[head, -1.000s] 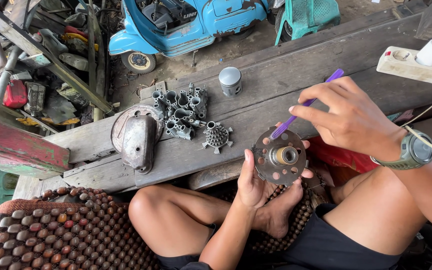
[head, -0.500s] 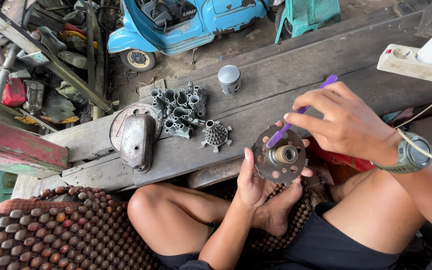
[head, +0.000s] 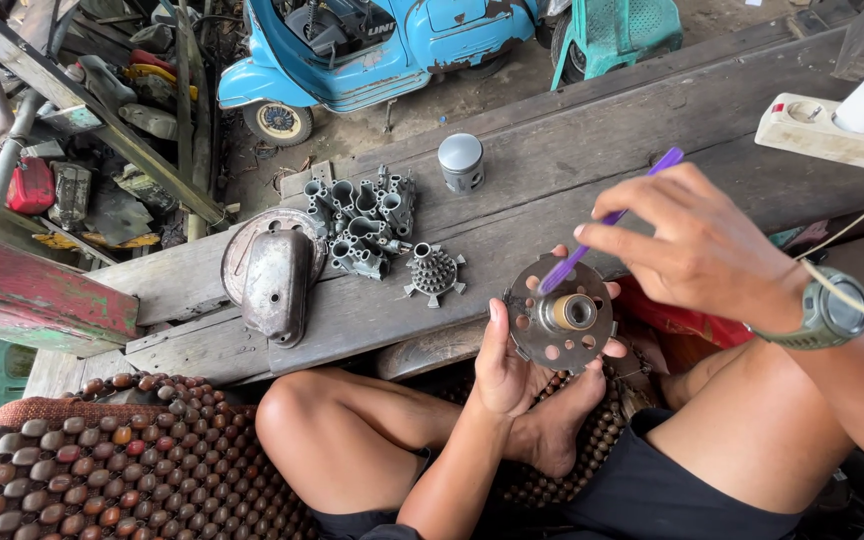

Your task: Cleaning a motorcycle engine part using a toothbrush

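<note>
Weathered plank bench (head: 552, 170), blue scooter (head: 372, 45) beyond.

1. One round perforated metal disc (head: 560, 315) is sitting in one hand.
2. One purple plastic brush (head: 607, 220) is touching it.
3. One grey metal piston (head: 461, 161) is standing on the planks.
4. One blue scooter (head: 382, 45) is standing beyond.

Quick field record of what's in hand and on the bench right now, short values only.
left hand: holds round metal disc with holes, brass hub facing up
right hand: holds purple brush, tip on the disc
bench: wooden planks
on bench: piston, cylinder casting, small studded part, domed cover
far right: power strip with white plug
behind bench: blue scooter
</note>
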